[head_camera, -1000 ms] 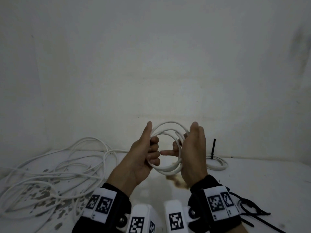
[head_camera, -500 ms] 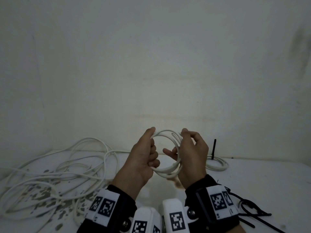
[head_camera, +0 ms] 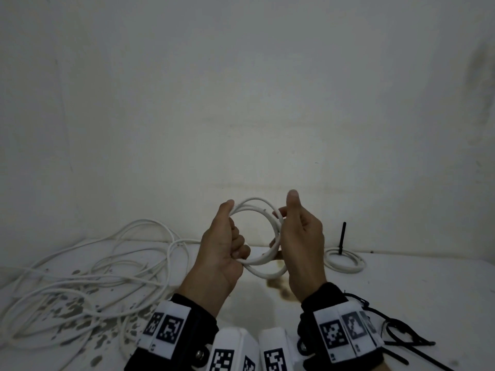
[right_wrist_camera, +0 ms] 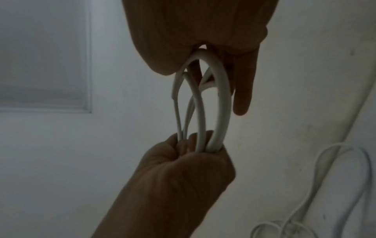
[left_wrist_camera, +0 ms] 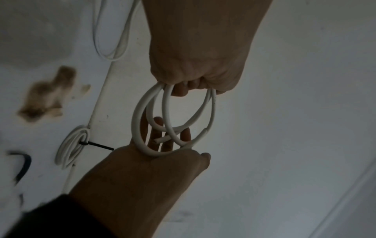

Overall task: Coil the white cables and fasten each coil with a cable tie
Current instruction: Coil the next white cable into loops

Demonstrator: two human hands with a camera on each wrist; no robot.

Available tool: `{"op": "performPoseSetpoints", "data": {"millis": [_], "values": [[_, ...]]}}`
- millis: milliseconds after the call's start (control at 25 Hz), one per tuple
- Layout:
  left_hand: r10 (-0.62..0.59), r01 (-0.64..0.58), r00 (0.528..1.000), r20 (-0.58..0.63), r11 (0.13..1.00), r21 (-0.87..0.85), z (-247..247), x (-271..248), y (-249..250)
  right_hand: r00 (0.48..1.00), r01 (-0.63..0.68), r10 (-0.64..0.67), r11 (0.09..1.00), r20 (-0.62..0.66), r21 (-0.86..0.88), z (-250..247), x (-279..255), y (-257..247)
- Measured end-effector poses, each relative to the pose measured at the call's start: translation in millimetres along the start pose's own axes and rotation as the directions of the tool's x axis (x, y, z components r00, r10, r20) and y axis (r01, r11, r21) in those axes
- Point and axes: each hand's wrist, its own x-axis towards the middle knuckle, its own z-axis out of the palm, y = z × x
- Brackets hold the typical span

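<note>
I hold a small white cable coil (head_camera: 256,207) upright above the table between both hands. My left hand (head_camera: 227,245) grips its left side in a fist, thumb along the top strands. My right hand (head_camera: 297,231) holds the right side, fingers passing through the loop and thumb pointing up. In the left wrist view the coil (left_wrist_camera: 173,112) has about three loose turns, and a cut cable end (left_wrist_camera: 162,139) lies against my right hand's fingers (left_wrist_camera: 184,135). The right wrist view shows the strands (right_wrist_camera: 221,104) running from my right hand (right_wrist_camera: 193,32) down into my left fist (right_wrist_camera: 183,169).
A coil (head_camera: 344,262) with a black cable tie (head_camera: 342,236) sticking up lies at the back right. Loose white cables (head_camera: 107,263) sprawl over the stained table (head_camera: 428,290) on the left. Several black ties (head_camera: 401,336) lie by my right wrist. A wall stands close behind.
My right hand closed over the coil's right side, then its thumb rose. The hands drew slightly apart and the loop now faces me rounder and wider.
</note>
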Motion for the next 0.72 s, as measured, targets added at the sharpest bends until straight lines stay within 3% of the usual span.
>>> {"op": "performPoseSetpoints", "data": {"millis": [120, 320, 400, 560, 720], "values": [[0.019, -0.019, 1.0, -0.009, 0.999, -0.026, 1.5, -0.4, 0.4, 0.998, 0.043, -0.041, 0.999, 0.046, -0.034, -3.9, 2.8, -1.7], [0.047, -0.048, 0.999, -0.012, 0.997, -0.06, -1.3, 3.7, 3.4, 0.966, 0.061, -0.073, 0.997, 0.247, 0.054, -20.0, 10.4, -5.0], [0.04, -0.039, 0.999, 0.026, 0.998, -0.04, 0.0, 3.7, 1.5, 0.974, 0.06, -0.084, 0.991, 0.211, 0.116, -22.4, 11.7, -4.2], [0.009, -0.011, 0.99, 0.142, 1.0, 0.015, 2.2, 1.3, -0.9, 0.992, -0.064, 0.028, 0.954, 0.123, 0.292, -22.0, 16.5, -2.9], [-0.024, 0.015, 0.974, 0.227, 0.999, 0.041, -5.8, 8.2, 7.0, 0.97, -0.223, 0.153, 0.874, 0.19, 0.431, -23.5, 20.9, -1.0]]}}
